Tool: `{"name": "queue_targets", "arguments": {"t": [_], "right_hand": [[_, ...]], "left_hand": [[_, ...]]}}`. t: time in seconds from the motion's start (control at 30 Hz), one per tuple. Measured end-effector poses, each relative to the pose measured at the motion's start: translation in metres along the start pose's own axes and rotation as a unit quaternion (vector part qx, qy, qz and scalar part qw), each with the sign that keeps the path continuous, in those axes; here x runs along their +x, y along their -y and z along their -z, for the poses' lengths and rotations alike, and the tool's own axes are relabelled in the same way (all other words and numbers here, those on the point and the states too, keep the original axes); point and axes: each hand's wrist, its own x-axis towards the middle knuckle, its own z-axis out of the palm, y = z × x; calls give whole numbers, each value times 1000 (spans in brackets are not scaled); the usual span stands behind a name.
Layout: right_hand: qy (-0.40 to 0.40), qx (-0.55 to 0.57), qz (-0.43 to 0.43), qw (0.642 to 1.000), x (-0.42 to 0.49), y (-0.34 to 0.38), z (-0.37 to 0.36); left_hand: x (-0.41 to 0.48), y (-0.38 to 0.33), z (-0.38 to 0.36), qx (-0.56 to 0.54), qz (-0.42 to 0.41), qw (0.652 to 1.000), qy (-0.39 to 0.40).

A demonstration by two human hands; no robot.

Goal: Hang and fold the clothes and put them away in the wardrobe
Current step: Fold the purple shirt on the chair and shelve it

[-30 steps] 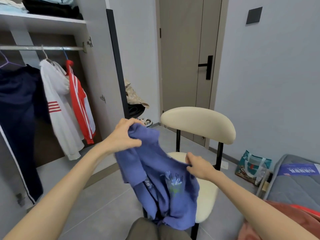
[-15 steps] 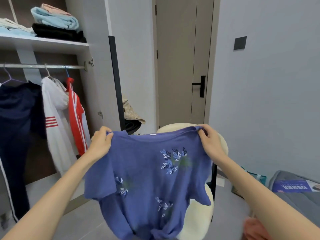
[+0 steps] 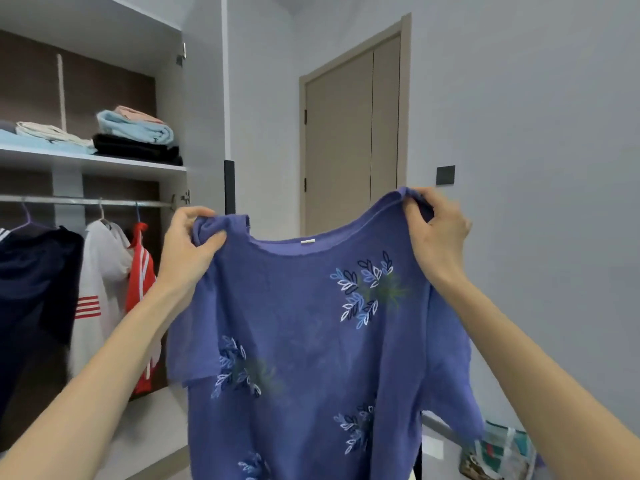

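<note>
I am holding the blue top up in front of me by its two shoulders so that it is hanging flat and open. That way I am checking its front, neckline and sleeves, probably before choosing a hanger or a fold. My left hand is bunching one shoulder, its fingers curling over the cloth and the thumb pressing from the front. My right hand is pinching the other shoulder the same way. The wardrobe is standing open at my left, its rail carrying hung clothes, and the top is hanging apart from it.
</note>
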Motion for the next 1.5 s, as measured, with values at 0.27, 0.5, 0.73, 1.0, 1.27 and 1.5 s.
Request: {"name": "queue_targets", "arguments": {"t": [0.27,0.5,0.73,1.0,1.27,1.5], "right_hand": [[-73,-1,58,996,42,49,30],[63,-5,-12,998,-6,11,49],[422,-189,-176,869,-117,-114,29],[512,-260,-268,773,-191,-209,-1],[479,-287,-302,773,-230,-295,-54],[492,-322,-323,742,-270,-387,-114]], "left_hand": [[29,-67,9,-104,-105,985,-86],[-19,-22,1,-17,-35,999,-18],[-123,99,-25,77,162,967,183],[-173,207,-64,147,283,923,216],[-176,313,-118,205,320,894,237],[-192,422,-161,229,385,864,231]]}}
